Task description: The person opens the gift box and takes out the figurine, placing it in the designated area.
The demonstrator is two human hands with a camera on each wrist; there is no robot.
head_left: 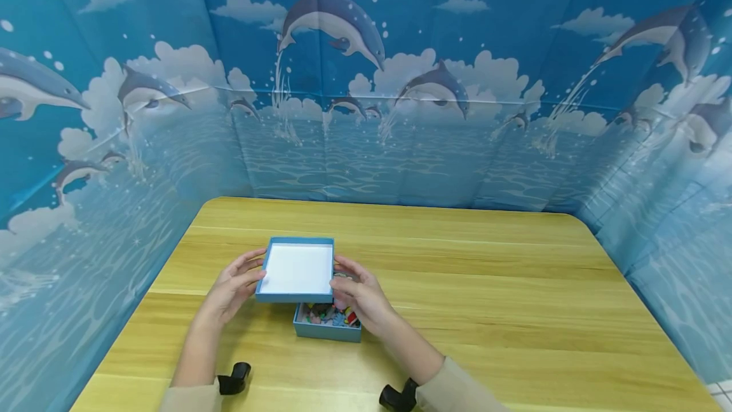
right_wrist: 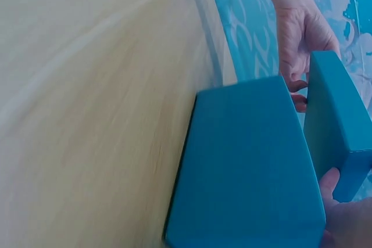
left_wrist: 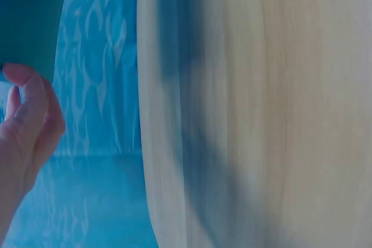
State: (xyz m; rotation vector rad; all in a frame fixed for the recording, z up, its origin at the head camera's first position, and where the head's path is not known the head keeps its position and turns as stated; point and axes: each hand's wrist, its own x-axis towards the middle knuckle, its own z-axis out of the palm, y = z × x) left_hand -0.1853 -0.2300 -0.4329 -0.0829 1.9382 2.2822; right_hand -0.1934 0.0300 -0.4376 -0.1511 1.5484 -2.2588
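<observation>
Sitting open on the wooden table (head_left: 497, 310), 1 blue box (head_left: 328, 334) contains small multicoloured pieces (head_left: 336, 319), too small to identify. Raised over its far left part, 1 blue lid (head_left: 297, 269), white inside, is gripped at its left edge by the left hand (head_left: 236, 286), at its right by the right hand (head_left: 367, 301). Far side: dolphin-printed curtain (head_left: 372, 164).

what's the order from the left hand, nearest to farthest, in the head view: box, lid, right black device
1. Blue lid: touching the left hand, on its right.
2. Box of small items: to its lower right.
3. Right black device: farther right, near the bottom edge.
</observation>
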